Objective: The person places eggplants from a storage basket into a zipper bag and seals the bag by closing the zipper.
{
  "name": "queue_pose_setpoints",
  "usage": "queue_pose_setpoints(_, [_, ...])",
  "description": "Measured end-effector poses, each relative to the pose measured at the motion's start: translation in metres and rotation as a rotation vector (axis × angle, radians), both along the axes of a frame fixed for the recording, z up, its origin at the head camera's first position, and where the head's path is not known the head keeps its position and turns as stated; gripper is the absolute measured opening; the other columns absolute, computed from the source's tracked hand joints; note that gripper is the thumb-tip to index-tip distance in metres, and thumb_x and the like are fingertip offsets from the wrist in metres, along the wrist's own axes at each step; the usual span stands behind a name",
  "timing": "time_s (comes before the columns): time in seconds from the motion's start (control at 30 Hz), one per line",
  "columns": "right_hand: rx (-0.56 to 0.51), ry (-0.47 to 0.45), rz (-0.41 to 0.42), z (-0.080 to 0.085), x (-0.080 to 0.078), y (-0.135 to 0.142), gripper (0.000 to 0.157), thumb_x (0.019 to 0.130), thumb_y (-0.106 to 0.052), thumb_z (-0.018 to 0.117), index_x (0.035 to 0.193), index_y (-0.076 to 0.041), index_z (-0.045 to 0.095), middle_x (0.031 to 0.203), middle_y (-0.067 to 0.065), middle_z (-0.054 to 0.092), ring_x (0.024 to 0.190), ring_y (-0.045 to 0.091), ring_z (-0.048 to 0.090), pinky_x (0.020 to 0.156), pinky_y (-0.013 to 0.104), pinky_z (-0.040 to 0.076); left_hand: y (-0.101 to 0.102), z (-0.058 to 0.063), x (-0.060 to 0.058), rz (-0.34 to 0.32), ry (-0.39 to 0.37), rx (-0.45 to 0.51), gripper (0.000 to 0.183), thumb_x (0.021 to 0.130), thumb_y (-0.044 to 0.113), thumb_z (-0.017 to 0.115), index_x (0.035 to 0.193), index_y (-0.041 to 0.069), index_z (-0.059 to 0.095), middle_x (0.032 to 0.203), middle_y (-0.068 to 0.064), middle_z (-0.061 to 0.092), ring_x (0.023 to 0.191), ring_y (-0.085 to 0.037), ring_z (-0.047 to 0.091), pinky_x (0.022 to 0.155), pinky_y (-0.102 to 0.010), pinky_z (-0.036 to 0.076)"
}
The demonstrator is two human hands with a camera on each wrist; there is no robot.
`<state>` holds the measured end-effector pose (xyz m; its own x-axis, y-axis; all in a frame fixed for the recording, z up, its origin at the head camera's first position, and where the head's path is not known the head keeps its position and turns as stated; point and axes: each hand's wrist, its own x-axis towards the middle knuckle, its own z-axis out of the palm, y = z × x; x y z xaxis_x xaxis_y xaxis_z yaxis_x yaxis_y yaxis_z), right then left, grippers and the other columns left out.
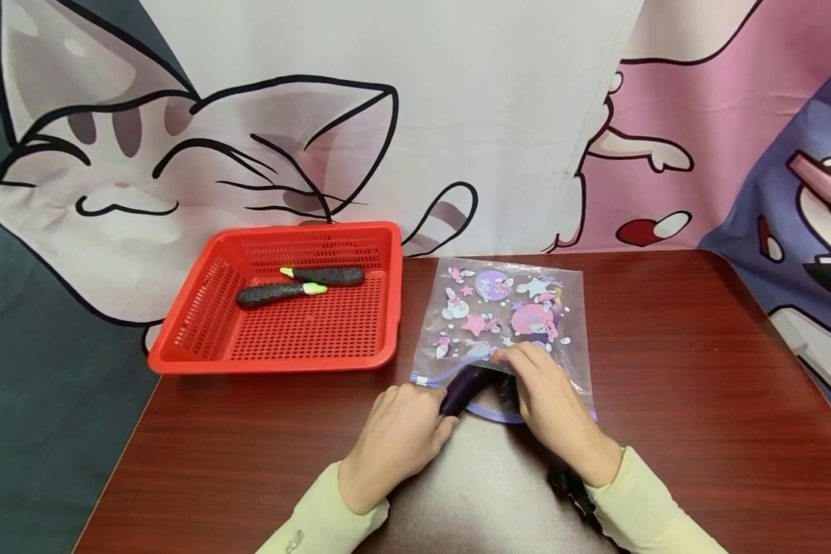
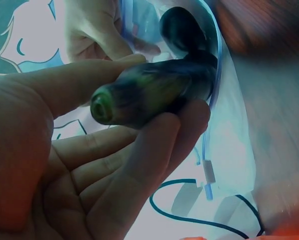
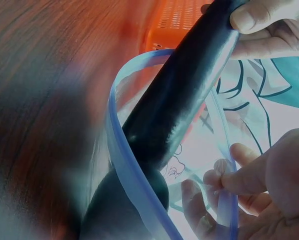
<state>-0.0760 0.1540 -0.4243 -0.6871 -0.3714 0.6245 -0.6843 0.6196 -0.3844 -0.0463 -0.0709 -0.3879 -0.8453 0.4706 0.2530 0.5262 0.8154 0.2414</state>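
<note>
My left hand (image 1: 405, 427) grips a dark purple eggplant (image 1: 465, 388) near its stem end; the green stem stub points back toward the left wrist camera. The eggplant's other end passes through the purple-rimmed mouth of a clear zip bag (image 1: 443, 315) printed with pink and purple cartoon figures. With thumb and fingers, my right hand (image 1: 550, 400) pinches the bag's rim (image 3: 227, 212), holding the mouth apart. A second dark, rounded eggplant (image 3: 122, 210) lies inside the bag, against the tip of the held one. In the head view the right hand partly hides it.
A red perforated basket (image 1: 277, 365) stands at the back left, holding two dark, rough-skinned vegetables (image 1: 273, 294) with yellow-green tips. Behind the brown wooden table (image 1: 699, 369) hangs a cartoon-printed cloth (image 1: 512, 115). A pale glossy area (image 1: 485, 492) of tabletop lies between the forearms.
</note>
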Motion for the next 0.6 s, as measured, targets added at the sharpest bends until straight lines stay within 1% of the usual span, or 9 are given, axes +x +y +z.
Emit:
queue_pose_setpoints(0.17, [0.006, 0.0, -0.002, 0.0, 0.0, -0.001, 0.035, 0.082, 0.021, 0.056, 0.105, -0.005, 0.065, 0.099, 0.003, 0.063, 0.092, 0.021, 0.06, 0.082, 0.035, 0.049, 0.004, -0.003, -0.002, 0.018, 0.015, -0.012, 0.032, 0.08, 0.027, 0.082, 0.064, 0.017, 0.056, 0.056, 0.002, 0.057, 0.05, -0.024, 0.06, 0.043, -0.037, 0.041])
queue_pose_setpoints(0.33, [0.014, 0.0, -0.001, -0.001, 0.001, -0.001, 0.037, 0.082, 0.022, 0.055, 0.105, -0.005, 0.065, 0.099, 0.003, 0.062, 0.092, 0.021, 0.059, 0.081, 0.035, 0.049, 0.008, -0.006, -0.003, 0.032, 0.008, 0.006, 0.027, 0.08, 0.027, 0.082, 0.069, 0.016, 0.06, 0.06, 0.0, 0.061, 0.053, -0.025, 0.063, 0.044, -0.038, 0.043])
queue_pose_setpoints(0.6, [0.015, -0.006, -0.006, -0.001, 0.001, -0.001, 0.036, 0.082, 0.022, 0.055, 0.105, -0.004, 0.065, 0.101, 0.003, 0.063, 0.093, 0.021, 0.059, 0.082, 0.034, 0.048, 0.016, -0.005, -0.007, 0.073, -0.011, 0.031, 0.031, 0.078, 0.029, 0.083, 0.062, 0.019, 0.058, 0.055, 0.004, 0.058, 0.05, -0.023, 0.06, 0.044, -0.035, 0.039])
